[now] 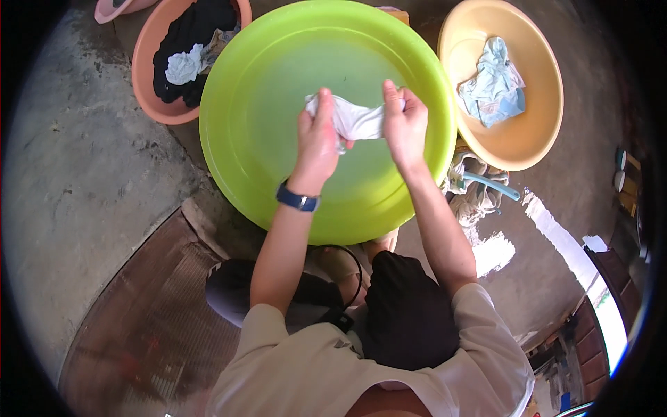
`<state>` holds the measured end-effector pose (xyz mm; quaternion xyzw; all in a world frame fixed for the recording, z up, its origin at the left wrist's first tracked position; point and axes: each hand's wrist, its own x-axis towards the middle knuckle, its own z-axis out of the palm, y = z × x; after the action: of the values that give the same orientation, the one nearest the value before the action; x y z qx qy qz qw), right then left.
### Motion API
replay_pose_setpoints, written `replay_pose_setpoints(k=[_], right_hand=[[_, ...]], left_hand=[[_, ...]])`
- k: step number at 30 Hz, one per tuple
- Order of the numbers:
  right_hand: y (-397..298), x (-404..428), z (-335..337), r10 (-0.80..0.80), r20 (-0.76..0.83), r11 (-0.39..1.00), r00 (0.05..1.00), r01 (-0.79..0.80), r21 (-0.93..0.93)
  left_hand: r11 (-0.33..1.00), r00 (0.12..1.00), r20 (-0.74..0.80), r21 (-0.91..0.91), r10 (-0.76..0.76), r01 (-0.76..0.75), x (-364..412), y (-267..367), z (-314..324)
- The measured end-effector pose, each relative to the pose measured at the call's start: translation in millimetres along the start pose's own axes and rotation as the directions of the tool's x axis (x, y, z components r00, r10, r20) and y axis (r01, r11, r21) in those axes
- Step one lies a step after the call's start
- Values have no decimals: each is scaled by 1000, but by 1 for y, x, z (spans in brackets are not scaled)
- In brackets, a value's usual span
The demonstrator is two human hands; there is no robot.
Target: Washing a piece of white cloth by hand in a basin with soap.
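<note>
A small white cloth (359, 120) is stretched between my two hands above a large lime-green plastic basin (229, 156). My left hand (319, 138) grips its left end, thumb on top, with a dark blue watch band on that wrist. At the other end my right hand (406, 122) is closed around the fabric, thumb pointing up. Cloudy water (281, 78) fills the bottom of the basin beneath them. What kind of garment the cloth is, I cannot tell.
An orange-pink basin (146, 88) at left holds black clothing (200, 26) and a crumpled pale cloth (185, 65). Light blue cloths (490, 78) lie in a yellow-orange basin (544, 99) at right. Below it are shoes (471, 203) and a blue-handled brush (492, 185) on the concrete floor.
</note>
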<state>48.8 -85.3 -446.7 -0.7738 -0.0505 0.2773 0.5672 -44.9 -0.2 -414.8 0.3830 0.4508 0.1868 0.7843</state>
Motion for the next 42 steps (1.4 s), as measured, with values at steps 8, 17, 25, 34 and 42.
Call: replay_pose_setpoints(k=[8,17,25,34,42], right_hand=[[-34,5,29,-245,96,961,965,255,-107],[-24,-23,50,-529,-13,844,849,524,-112],[-36,-12,46,-799,-37,598,600,789,-141],[-39,-4,35,-670,207,667,713,701,-252],[-2,55,-5,360,144,480,922,-316,819]], left_hand=[[989,994,-89,123,-69,80,17,-20,29],[979,989,96,-158,-115,129,36,-15,10],[816,761,645,-475,69,329,42,-21,4],[824,899,338,-397,-280,405,27,1,5],[910,963,173,-327,-209,256,11,12,-12]])
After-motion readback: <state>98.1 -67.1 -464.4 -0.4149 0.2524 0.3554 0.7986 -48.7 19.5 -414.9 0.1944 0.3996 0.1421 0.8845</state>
